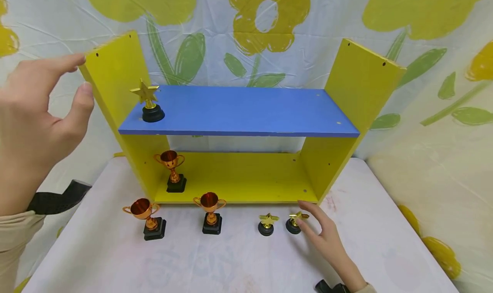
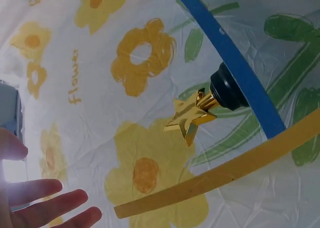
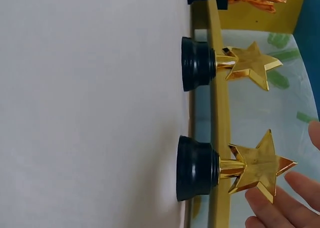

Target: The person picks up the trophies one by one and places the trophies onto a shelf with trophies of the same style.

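Note:
My left hand (image 1: pixel 46 109) hovers by the shelf's left side panel, thumb and forefinger spread with nothing between them. To its right, a gold star trophy (image 1: pixel 146 102) with a black base stands on the blue shelf board; it shows sideways in the left wrist view. My right hand (image 1: pixel 325 237) reaches around another star trophy (image 1: pixel 294 225) on the table. In the right wrist view its fingertips (image 3: pixel 260 200) overlap that star's lower point, while the thumb stays apart; contact cannot be told. Beside it stands a third star trophy (image 1: pixel 266 229).
Yellow side panels (image 1: pixel 363 79) hold the blue board (image 1: pixel 246 113) above a yellow bottom board (image 1: pixel 239 173). One bronze cup trophy (image 1: pixel 176 182) stands on that bottom board. Two more, a left cup trophy (image 1: pixel 154 228) and a middle cup trophy (image 1: pixel 212 224), stand on the white table (image 1: pixel 215 267).

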`<state>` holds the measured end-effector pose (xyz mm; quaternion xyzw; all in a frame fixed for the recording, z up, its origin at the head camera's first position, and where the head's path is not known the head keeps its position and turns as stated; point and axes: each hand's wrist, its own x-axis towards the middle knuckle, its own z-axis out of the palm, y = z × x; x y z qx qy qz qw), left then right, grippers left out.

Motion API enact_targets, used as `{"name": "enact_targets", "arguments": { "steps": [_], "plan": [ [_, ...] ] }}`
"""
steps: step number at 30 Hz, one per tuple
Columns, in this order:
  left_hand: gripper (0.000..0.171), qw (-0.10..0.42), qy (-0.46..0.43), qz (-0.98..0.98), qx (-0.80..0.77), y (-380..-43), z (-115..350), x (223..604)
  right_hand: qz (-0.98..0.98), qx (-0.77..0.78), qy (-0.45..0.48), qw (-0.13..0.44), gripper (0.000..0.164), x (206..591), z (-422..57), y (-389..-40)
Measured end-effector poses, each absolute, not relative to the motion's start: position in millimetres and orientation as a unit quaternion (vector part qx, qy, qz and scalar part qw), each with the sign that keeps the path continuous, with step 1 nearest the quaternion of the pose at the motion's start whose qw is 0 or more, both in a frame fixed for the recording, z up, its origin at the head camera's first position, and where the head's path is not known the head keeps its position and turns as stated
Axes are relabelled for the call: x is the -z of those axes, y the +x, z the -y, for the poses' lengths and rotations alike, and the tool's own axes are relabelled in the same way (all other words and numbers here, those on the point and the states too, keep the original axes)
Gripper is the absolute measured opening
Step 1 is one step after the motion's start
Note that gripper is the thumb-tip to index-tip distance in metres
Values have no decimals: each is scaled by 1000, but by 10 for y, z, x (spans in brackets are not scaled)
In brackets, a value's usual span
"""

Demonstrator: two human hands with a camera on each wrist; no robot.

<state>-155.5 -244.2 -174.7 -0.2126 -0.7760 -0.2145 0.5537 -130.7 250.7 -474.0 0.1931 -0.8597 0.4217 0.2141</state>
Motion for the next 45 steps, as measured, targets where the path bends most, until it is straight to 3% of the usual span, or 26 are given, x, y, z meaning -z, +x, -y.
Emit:
{"name": "enact_targets", "arguments": {
  "steps": [10,28,45],
  "plan": [
    [49,535,-184,804,182,-1876,2577,1538,837,-468,205,197,50,4822,-2493,-1277],
    [41,486,-176,836,184,-2333,2727,1570,805,-525,203,188,41,4848,-2442,-1254],
    [39,443,-181,873,92,-2272,2699,1456,805,-517,200,211,34,4880,-2442,-1247]
  ]
}}
